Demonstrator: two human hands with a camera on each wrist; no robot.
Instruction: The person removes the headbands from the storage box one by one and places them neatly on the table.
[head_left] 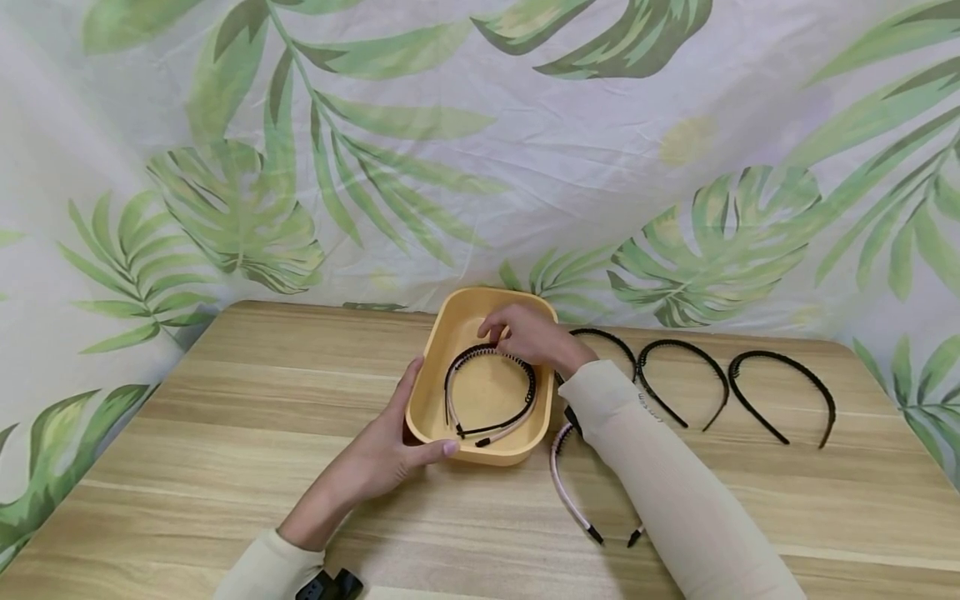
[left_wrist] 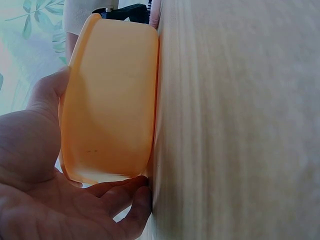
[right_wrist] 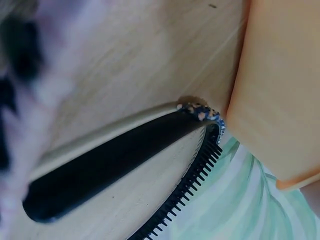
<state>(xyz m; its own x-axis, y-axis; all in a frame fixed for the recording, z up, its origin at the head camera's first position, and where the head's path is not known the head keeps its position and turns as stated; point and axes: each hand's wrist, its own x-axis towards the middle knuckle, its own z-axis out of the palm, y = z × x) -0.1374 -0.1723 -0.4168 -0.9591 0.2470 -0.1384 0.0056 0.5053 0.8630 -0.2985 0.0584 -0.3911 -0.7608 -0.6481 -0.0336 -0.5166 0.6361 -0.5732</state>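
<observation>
A yellow plastic bin (head_left: 498, 457) stands on the wooden table, and my left hand (head_left: 378, 454) grips its near left corner, thumb over the rim. In the left wrist view the fingers lie against the side of the bin (left_wrist: 110, 95). Inside it, a black toothed headband (head_left: 533, 387) lies overlapping a pink headband (head_left: 517, 425). My right hand (head_left: 528, 335) reaches over the bin's right rim, its loosely bent fingers just above the top of these headbands. The right palm is hidden.
Right of the bin lie black headbands, including a middle one (head_left: 697, 350) and a far right one (head_left: 787, 358); another (head_left: 611, 335) is partly behind my right arm. A pink headband (head_left: 561, 483) lies nearer, partly under the sleeve. A leaf-print cloth (head_left: 420, 167) hangs behind the table.
</observation>
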